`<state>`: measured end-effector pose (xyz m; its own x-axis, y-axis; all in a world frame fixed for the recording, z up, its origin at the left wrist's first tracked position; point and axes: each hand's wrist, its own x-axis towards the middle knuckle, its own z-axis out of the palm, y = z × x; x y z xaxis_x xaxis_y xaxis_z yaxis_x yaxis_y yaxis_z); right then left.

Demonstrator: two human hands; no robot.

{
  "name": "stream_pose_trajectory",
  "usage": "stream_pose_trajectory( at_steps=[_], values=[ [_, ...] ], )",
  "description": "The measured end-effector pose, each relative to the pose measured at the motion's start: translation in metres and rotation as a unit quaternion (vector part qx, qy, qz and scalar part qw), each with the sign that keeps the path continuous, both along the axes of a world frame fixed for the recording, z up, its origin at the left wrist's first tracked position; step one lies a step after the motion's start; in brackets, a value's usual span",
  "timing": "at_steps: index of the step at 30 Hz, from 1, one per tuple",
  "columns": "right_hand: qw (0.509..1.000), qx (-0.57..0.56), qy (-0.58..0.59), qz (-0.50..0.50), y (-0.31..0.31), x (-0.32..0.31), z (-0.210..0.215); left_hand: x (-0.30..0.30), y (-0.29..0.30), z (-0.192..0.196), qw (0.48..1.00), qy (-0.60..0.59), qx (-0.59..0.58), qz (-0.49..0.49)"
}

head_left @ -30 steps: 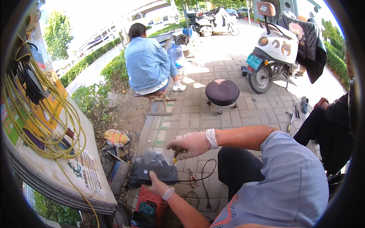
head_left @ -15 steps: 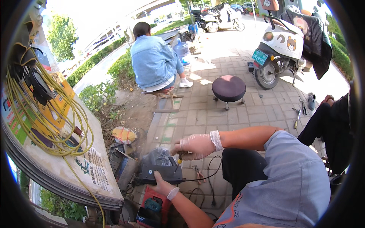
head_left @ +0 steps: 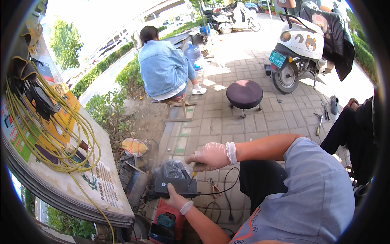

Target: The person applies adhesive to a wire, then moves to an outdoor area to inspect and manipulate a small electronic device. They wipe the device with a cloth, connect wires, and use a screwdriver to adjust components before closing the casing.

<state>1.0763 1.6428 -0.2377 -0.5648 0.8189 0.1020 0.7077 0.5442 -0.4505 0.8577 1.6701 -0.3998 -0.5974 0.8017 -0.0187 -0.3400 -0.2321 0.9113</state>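
A flat black power adapter box (head_left: 170, 184), with a cord leaving its right end, is gripped along its near edge by my gloved left hand (head_left: 178, 199), thumb on top. Above its right end, my gloved right hand (head_left: 212, 157) is closed round a screwdriver (head_left: 193, 175). Its shaft points down at the box's top face; whether the tip sits in a screw is too small to tell. Behind the box lies a clear plastic bag (head_left: 172, 166). The black cord (head_left: 229, 186) loops to the right and ends in a plug on the paving.
Pliers (head_left: 214, 187) lie right of the box, and a red tool case (head_left: 177, 221) stands below it. A board with coiled yellow hose (head_left: 73, 150) fills the left. Ahead are a round stool (head_left: 244, 94), a seated person (head_left: 163, 67) and a parked scooter (head_left: 298, 53). Another person's leg (head_left: 343, 130) shows at right.
The view has shifted slightly. My hands, the screwdriver and the adapter box appear a little further right, with the same grips and almost the same pose.
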Motion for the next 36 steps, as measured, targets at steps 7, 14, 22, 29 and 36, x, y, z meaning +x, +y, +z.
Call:
stream_pose_trajectory(
  at_steps=[7,14,22,29,36],
  values=[
    [0.999,-0.036,-0.034,0.003,-0.001,0.000,0.004,-0.007,0.003,-0.006,1.000,-0.009,-0.002,-0.014],
    [0.998,0.055,-0.010,-0.025,0.002,-0.002,-0.016,-0.003,0.000,0.005,0.999,0.004,-0.035,-0.003],
    [0.995,-0.062,-0.066,-0.049,0.000,-0.003,0.001,0.003,-0.001,0.014,0.998,-0.001,-0.051,-0.020],
    [0.999,0.016,0.023,-0.024,-0.008,-0.006,-0.013,0.002,-0.006,0.017,0.997,0.040,-0.064,-0.008],
    [1.000,0.027,0.004,-0.001,-0.008,-0.005,-0.018,-0.008,-0.004,0.008,0.993,0.060,-0.098,-0.006]
  ],
)
